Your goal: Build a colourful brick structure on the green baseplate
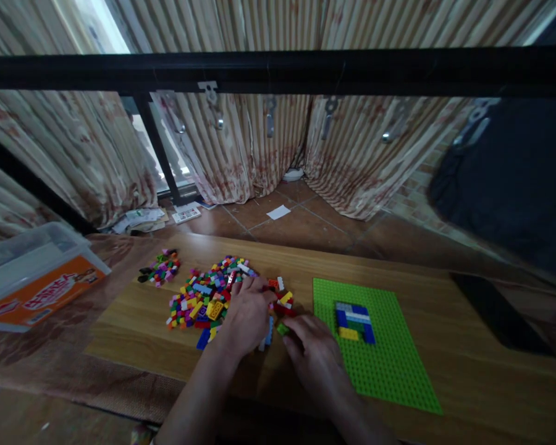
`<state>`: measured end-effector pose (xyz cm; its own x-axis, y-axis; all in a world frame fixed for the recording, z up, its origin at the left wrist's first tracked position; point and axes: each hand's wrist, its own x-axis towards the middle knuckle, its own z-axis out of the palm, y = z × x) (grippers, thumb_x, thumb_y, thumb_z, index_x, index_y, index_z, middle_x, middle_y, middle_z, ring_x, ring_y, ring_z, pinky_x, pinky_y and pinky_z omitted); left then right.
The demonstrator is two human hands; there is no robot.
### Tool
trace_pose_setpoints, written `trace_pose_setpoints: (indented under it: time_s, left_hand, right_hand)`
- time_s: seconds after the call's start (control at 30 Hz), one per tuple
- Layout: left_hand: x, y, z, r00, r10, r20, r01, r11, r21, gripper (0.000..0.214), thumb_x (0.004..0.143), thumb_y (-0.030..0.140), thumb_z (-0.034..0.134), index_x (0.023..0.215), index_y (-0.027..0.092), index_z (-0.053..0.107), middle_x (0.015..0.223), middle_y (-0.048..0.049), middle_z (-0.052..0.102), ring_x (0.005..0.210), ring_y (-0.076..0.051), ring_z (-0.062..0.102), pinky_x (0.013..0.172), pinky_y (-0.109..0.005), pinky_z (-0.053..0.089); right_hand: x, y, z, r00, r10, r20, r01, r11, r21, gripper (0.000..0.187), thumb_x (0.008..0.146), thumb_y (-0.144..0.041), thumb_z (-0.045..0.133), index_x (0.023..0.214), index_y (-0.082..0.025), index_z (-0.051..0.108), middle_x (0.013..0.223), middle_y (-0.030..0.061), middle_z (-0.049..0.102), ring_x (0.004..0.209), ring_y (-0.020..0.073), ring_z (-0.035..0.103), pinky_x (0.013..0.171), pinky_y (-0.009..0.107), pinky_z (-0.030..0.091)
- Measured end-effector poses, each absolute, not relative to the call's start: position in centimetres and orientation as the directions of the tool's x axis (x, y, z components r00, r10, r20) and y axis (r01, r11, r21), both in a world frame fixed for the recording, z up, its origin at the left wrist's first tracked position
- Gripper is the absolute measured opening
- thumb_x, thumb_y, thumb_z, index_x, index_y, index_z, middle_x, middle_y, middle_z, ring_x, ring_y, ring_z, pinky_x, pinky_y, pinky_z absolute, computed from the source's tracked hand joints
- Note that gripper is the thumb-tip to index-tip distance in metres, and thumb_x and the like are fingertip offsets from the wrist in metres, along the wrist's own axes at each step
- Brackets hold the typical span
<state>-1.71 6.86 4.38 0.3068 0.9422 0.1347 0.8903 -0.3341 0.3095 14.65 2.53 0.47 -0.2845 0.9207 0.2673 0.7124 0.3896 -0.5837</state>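
Note:
My left hand (pixel 249 314) lies over the right side of a pile of loose toy bricks (pixel 204 293). Its fingers are bent down and somewhat apart among the bricks; the fingertips are partly hidden, and I make out nothing held in them. Close beside it, my right hand (pixel 315 346) pinches a small green brick (pixel 282 329) between thumb and fingers, just above the wooden table. To the right is a bright green baseplate (pixel 389 358). A flat block of joined blue, light blue, grey and yellow bricks (pixel 356 321) sits on it, with a green gap inside.
A smaller heap of bricks (pixel 163 269) lies at the table's left end. A clear plastic box with an orange label (pixel 50 290) stands beyond it. A dark flat object (pixel 498 312) lies on the right of the wooden table (pixel 278 250). A black rail (pixel 278 71) crosses beyond.

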Motion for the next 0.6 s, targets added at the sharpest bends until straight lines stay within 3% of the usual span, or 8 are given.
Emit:
trace_pose_setpoints:
  time_s: [0.6]
  left_hand:
    - [-2.7, 7.5, 3.8, 0.368, 0.915, 0.163, 0.869, -0.401, 0.290, 0.018, 0.086, 0.015, 0.049, 0.087, 0.023, 0.065, 0.107, -0.0052, 0.063, 0.105, -0.026, 0.051, 0.098, -0.048, 0.032]
  right_hand:
    - [15.5, 2.3, 0.9, -0.292, 0.905, 0.309, 0.684, 0.424, -0.594, 0.020, 0.084, -0.010, 0.055, 0.095, -0.022, 0.067, 0.092, 0.0034, 0.067, 0.089, 0.0189, 0.060, 0.084, 0.034, 0.045]
